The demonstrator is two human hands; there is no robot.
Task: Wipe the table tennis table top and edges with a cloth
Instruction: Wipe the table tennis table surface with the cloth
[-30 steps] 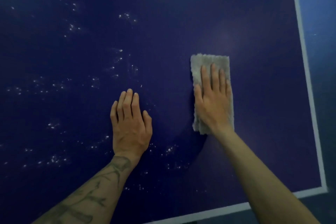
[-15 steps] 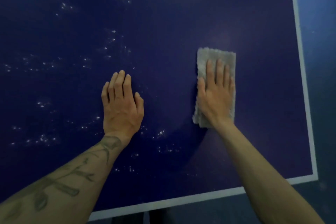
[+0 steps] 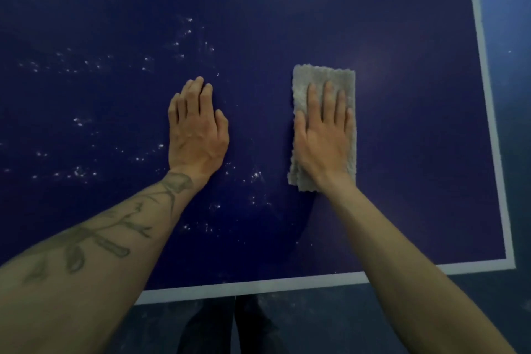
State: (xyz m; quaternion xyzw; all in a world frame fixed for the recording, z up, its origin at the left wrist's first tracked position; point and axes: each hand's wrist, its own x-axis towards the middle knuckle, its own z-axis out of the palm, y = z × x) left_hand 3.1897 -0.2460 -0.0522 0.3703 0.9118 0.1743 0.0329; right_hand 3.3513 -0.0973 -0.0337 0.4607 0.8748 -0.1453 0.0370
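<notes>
Dark blue table [image 3: 402,167], matt top, fills nearly the whole view; far end and left side cut off by the frame, only the near-right corner shown. White border line [image 3: 488,112] runs along the right edge and the near edge, meeting at the corner low on the right; part of the near stretch is covered by the two forearms. Floor [image 3: 511,23], dim blue-grey, seen past the right edge and below the near edge; detail there hard to make out, with a dark shape under the near edge too murky to identify. Pale specks [image 3: 80,172], scattered in clusters over the left and centre of the top, some close around the left hand; whether dust or droplets cannot be told. Left hand [image 3: 198,132], tattooed forearm, palm down and flat on the bare top, fingers straight and close together, holding nothing. Right hand [image 3: 324,135], flat and spread on the cloth, fingers extended, pressing it to the top rather than clasping it. Cloth [image 3: 324,77], grey, nubby, folded to an oblong; lies right of centre, well in from the right border; long axis runs away from the person, roughly parallel to the right edge; middle hidden by the hand, far end and near-left corner showing.
</notes>
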